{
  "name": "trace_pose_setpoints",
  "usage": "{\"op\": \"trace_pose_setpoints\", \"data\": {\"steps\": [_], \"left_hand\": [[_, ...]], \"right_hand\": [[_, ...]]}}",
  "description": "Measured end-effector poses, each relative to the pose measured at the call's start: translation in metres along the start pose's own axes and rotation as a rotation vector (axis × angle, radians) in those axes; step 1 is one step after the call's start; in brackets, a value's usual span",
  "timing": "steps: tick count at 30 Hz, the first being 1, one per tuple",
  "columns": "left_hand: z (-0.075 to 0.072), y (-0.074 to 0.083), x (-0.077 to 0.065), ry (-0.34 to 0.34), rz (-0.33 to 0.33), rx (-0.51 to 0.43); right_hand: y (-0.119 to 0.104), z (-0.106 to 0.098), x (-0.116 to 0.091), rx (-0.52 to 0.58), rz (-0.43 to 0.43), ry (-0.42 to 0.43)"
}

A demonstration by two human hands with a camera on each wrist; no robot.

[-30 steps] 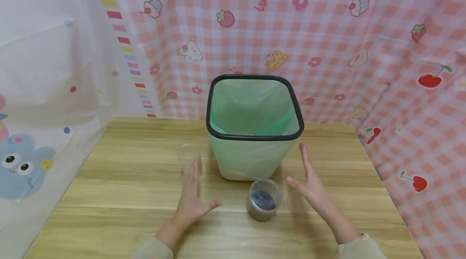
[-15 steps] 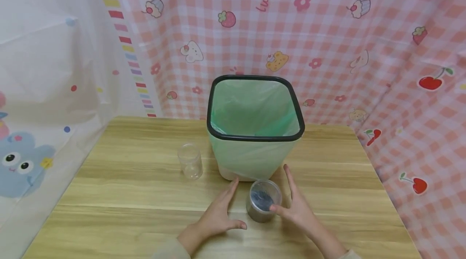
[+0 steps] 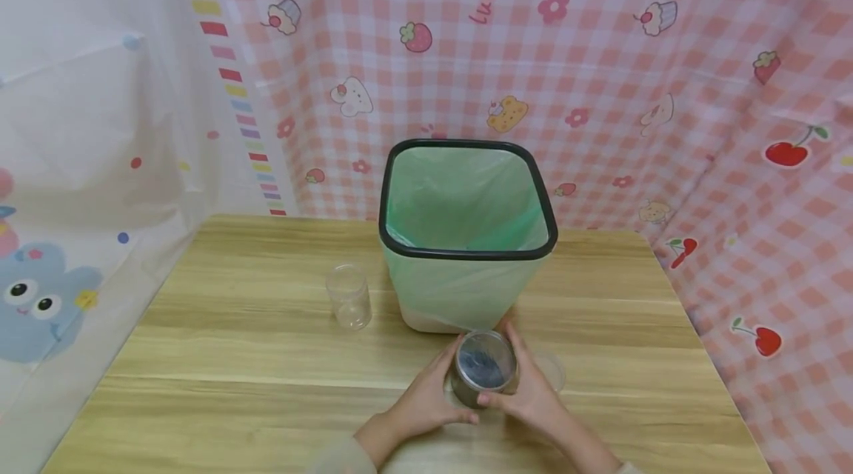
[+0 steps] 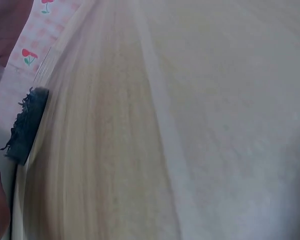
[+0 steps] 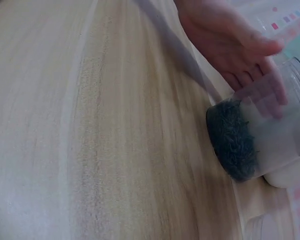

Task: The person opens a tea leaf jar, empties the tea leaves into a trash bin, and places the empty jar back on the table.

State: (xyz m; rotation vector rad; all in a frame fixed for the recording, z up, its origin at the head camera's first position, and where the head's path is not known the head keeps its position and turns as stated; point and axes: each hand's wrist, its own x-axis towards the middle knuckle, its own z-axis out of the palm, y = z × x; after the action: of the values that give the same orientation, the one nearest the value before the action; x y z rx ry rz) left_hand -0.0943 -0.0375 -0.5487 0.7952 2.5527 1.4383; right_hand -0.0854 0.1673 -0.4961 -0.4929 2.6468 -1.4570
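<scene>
In the head view a clear jar (image 3: pixel 485 363) stands on the table in front of the bin, with dark, curly shreds (image 5: pixel 233 140) at its bottom. My left hand (image 3: pixel 424 401) is at the jar's left side, fingers extended along it and thumb toward its front. The right wrist view shows this hand's palm, its fingers partly behind the clear wall. My right hand (image 3: pixel 533 392) curves round the jar's right side, thumb across the front and fingers behind. Only fingertips of it show at the edge of the right wrist view.
A green bin (image 3: pixel 460 289) with a black rim and a clear liner stands right behind the jar. A clear cup (image 3: pixel 349 298) is left of the bin. Beside my right hand lies a clear round lid (image 3: pixel 553 370). A patterned curtain (image 3: pixel 426 67) hangs behind the table.
My left hand has moved right, from near the clear cup to the jar. My right hand has come in leftward to the jar and curved round it. The jar stands about where it was.
</scene>
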Motion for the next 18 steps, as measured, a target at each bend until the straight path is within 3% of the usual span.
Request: {"op": "trace_pose_setpoints", "data": {"steps": [4,10,18], "left_hand": [[0.001,0.001,0.005,0.011,-0.041,-0.06],[0.005,-0.002,0.009,0.024,-0.005,-0.03],[0.004,0.003,0.007,0.039,-0.039,-0.061]], "right_hand": [[0.001,0.002,0.001,0.01,0.0,-0.013],[0.004,0.008,0.002,-0.067,0.003,0.026],[0.004,0.012,0.002,-0.129,-0.03,0.094]]}}
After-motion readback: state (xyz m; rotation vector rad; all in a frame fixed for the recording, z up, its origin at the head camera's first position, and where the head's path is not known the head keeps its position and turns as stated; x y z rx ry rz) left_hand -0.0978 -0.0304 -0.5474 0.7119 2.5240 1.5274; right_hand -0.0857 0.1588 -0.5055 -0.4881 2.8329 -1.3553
